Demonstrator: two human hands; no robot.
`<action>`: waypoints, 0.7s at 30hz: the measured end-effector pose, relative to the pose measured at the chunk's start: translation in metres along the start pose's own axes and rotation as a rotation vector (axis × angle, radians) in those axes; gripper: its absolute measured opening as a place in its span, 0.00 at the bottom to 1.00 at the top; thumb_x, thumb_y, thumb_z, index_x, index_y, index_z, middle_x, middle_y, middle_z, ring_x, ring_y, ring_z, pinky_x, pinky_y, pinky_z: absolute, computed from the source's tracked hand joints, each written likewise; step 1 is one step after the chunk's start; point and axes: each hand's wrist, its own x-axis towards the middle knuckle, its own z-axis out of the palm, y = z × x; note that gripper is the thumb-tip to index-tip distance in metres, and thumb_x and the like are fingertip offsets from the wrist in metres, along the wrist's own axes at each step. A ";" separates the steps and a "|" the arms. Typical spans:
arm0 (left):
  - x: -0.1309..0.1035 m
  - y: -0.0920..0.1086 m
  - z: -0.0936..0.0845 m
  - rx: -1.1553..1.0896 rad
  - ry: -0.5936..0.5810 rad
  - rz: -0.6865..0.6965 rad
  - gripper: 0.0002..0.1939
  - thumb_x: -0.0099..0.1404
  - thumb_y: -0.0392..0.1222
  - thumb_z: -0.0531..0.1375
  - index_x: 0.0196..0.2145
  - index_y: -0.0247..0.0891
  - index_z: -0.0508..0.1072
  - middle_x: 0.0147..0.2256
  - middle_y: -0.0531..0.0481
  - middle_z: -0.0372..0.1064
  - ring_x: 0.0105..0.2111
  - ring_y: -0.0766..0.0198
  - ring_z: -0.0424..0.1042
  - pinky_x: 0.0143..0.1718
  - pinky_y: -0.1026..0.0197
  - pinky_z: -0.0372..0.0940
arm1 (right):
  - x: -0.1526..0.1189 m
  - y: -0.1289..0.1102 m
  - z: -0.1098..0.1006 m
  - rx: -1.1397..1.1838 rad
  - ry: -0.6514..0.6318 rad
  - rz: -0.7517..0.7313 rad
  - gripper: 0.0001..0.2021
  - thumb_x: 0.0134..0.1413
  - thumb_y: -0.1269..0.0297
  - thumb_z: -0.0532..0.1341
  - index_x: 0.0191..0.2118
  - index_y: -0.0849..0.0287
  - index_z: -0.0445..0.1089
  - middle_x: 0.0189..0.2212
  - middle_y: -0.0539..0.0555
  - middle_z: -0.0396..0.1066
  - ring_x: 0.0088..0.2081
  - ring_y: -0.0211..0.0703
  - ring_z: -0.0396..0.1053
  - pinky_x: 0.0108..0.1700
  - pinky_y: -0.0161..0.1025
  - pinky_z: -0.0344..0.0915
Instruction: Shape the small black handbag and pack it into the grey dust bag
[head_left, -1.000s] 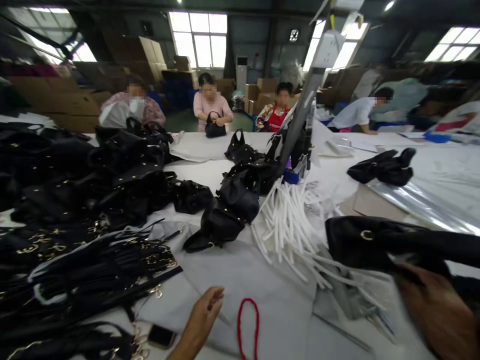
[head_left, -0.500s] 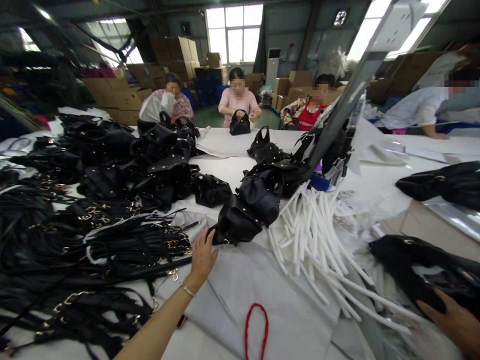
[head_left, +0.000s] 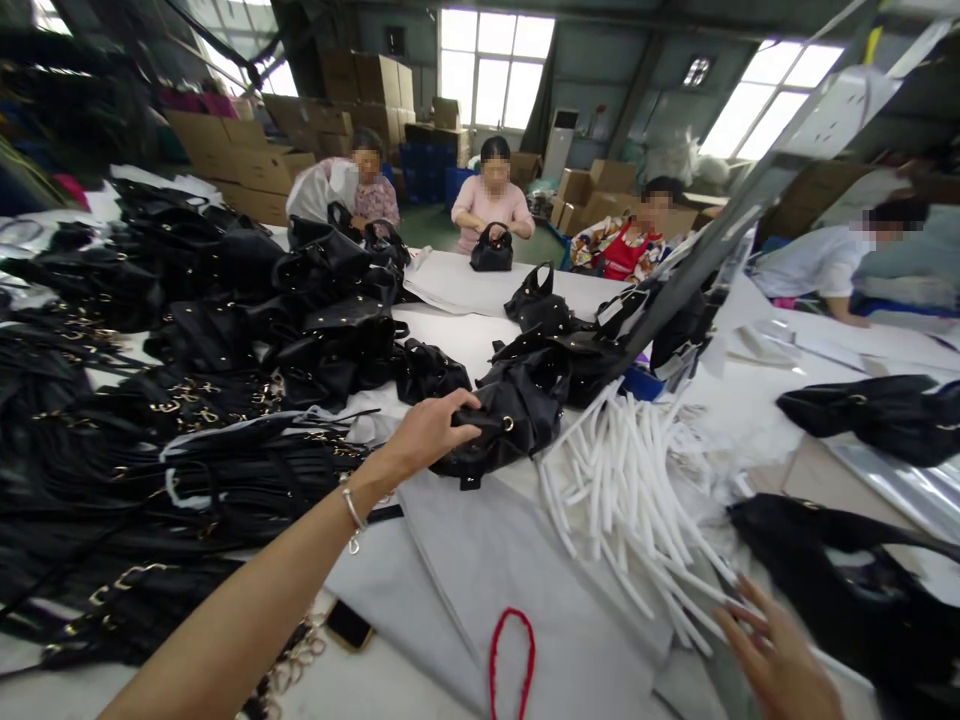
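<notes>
My left hand (head_left: 429, 432) is stretched out over the table and grips a small black handbag (head_left: 517, 420) by its near edge. My right hand (head_left: 780, 655) lies low at the right with fingers spread, empty, touching the ends of a fan of white tubes (head_left: 622, 480). A larger black bag (head_left: 840, 590) lies just right of that hand. A red cord loop (head_left: 510, 650) rests on grey cloth (head_left: 487, 560) between my arms.
Heaps of black bags (head_left: 300, 300) and black straps with gold clasps (head_left: 187, 480) fill the left of the white table (head_left: 480, 350). A phone (head_left: 349, 625) lies by my left forearm. Several seated people work at the far side; cartons stand behind them.
My left hand has reached forward from the grey cloth and closed on the black handbag. My right hand has let go of the larger black bag and moved left onto the white tubes.
</notes>
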 end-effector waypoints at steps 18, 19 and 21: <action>-0.087 0.062 0.064 -0.459 -0.244 0.367 0.28 0.62 0.45 0.63 0.58 0.43 0.63 0.51 0.45 0.69 0.53 0.54 0.67 0.57 0.55 0.59 | -0.037 -0.131 0.107 0.029 -0.343 -0.263 0.19 0.47 0.47 0.58 0.40 0.55 0.71 0.34 0.56 0.77 0.37 0.53 0.76 0.37 0.43 0.73; -0.092 0.055 0.069 -0.504 -0.202 0.338 0.26 0.62 0.43 0.63 0.57 0.44 0.63 0.52 0.46 0.68 0.53 0.55 0.66 0.58 0.56 0.58 | -0.036 -0.129 0.104 0.010 -0.330 -0.257 0.20 0.47 0.45 0.58 0.39 0.55 0.71 0.33 0.56 0.77 0.36 0.53 0.76 0.36 0.42 0.73; -0.102 0.040 0.081 -0.565 -0.118 0.213 0.24 0.62 0.39 0.62 0.55 0.44 0.65 0.52 0.48 0.67 0.54 0.57 0.65 0.58 0.56 0.57 | -0.038 -0.142 0.099 -0.041 -0.304 -0.260 0.20 0.48 0.44 0.57 0.38 0.56 0.71 0.34 0.56 0.76 0.38 0.53 0.75 0.38 0.44 0.72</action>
